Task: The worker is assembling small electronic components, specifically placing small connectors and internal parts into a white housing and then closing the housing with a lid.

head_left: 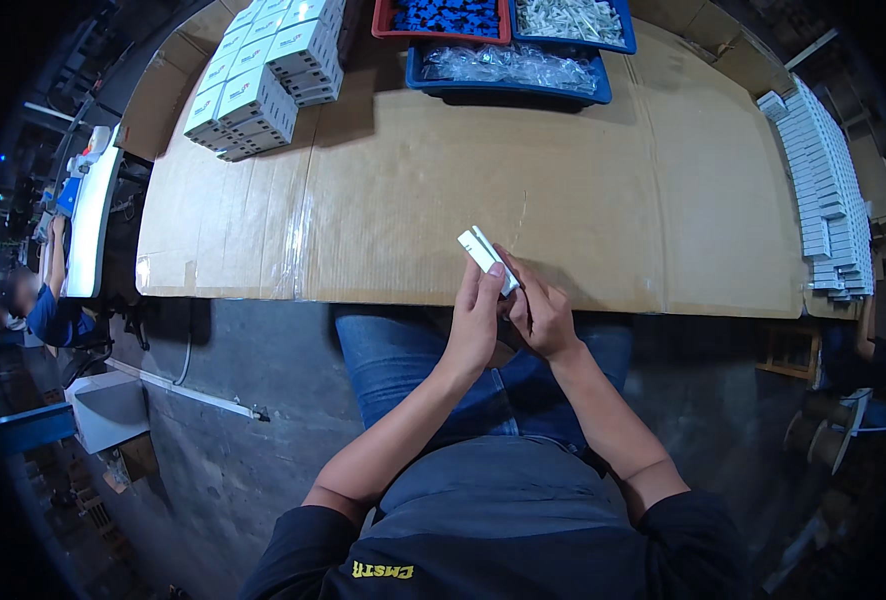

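Between my two hands, above the near edge of the cardboard-covered table (403,215), is a small white box (484,250). It is narrow and tilted, with its far end pointing up and to the left. My left hand (477,318) grips it from the left, thumb laid along its face. On the other side, my right hand (543,312) closes around its lower right part, fingers bent. A gap or raised flap seems to run along the box's upper end. My fingers hide its lower end.
White boxes (253,95) are stacked at the back left. A red bin (443,38) of blue pieces, a blue bin (631,40) of pale pieces and a blue tray (511,92) of clear plastic parts stand at the back. Small white boxes (823,180) line the right. A person (53,310) sits far left.
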A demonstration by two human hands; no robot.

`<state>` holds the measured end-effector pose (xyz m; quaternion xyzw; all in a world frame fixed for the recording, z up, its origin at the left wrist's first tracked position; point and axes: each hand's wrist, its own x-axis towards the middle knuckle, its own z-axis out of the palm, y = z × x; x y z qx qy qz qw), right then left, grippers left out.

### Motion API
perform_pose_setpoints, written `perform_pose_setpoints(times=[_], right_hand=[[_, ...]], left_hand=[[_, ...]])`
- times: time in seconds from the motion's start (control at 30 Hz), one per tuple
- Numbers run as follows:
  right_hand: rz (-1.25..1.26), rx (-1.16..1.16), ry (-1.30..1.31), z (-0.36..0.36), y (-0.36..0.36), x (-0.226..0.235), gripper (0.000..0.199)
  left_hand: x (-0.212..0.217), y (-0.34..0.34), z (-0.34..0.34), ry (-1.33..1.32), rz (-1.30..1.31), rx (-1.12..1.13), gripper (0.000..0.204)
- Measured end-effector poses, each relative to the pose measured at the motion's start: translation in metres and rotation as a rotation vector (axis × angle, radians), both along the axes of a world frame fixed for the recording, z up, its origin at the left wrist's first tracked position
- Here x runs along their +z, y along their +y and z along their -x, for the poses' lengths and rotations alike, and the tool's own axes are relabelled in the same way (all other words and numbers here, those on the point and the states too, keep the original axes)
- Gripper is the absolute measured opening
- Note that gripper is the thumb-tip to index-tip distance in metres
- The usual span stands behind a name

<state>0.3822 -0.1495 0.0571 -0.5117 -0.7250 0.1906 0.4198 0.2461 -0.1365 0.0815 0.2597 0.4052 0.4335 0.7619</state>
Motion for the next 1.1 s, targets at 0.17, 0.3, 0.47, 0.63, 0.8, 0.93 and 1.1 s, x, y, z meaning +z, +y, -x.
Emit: perform_pose_setpoints(times=[0.17,0.3,0.47,0.63,0.8,0.93,1.1], right_hand=[[-0.041,-0.007,-0.022,0.003,0.001,-0.003,0.042],[-0.087,-0.010,-0.045,0.002,0.000,-0.008,0.042],[-0.070,-0.015,-0.060,0.002,-0.002,-0.013,0.043],[-0.121,-0.015,-0.026,0.006,0.000,-0.011,0.042],[-0.156,-0.016,-0.013,0.009,0.001,-0.009,0.043],[-0.136,-0.006,0.034,0.010,0.002,-0.010,0.044],[-0.043,0.031,0.088,0.010,0.000,-0.005,0.046]], left_hand=[[-0.007,0.002,0.002,-0.010,-0.006,-0.001,0.045],[-0.004,0.001,0.004,0.019,-0.010,-0.013,0.042],[-0.010,0.001,0.001,0.008,-0.027,0.028,0.041],[-0.018,-0.003,0.003,0.018,-0.039,0.021,0.041],[-0.013,-0.002,0.002,0.029,-0.063,0.042,0.036],[-0.017,-0.002,0.006,0.013,-0.055,0.013,0.037],[-0.023,0.001,0.009,0.046,-0.100,0.049,0.040]])
